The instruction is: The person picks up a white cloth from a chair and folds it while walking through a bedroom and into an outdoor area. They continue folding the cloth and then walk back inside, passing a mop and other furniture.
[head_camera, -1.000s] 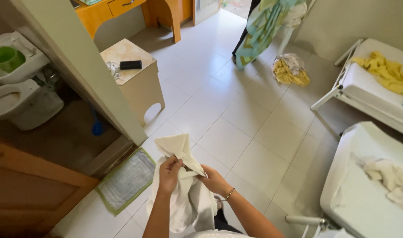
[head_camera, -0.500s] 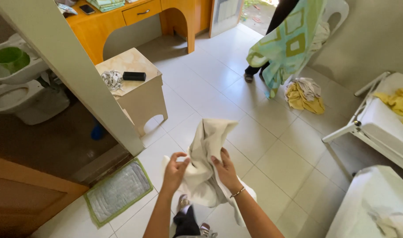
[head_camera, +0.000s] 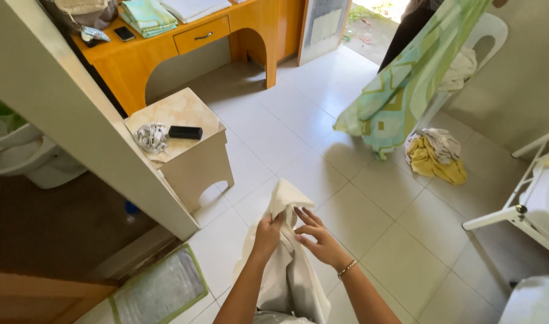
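Note:
A cream-white cloth (head_camera: pixel 286 264) hangs in front of me over the tiled floor. My left hand (head_camera: pixel 267 233) pinches it near its raised top corner. My right hand (head_camera: pixel 317 235) is beside it with the fingers spread, the fingertips touching the cloth's right edge. A thin bracelet sits on my right wrist. The lower part of the cloth falls between my forearms and out of view.
A small beige side table (head_camera: pixel 190 150) with a black device and a crumpled rag stands to the left. Behind it is an orange desk (head_camera: pixel 190 42). Another person holds up a green patterned sheet (head_camera: pixel 406 78) at the right, near a pile of clothes (head_camera: pixel 436 156) and a white chair (head_camera: pixel 520 216).
The view has tilted upward and the cloth has dropped lower. My right hand has let go its grip and spread its fingers. The green sheet has come closer at the right.

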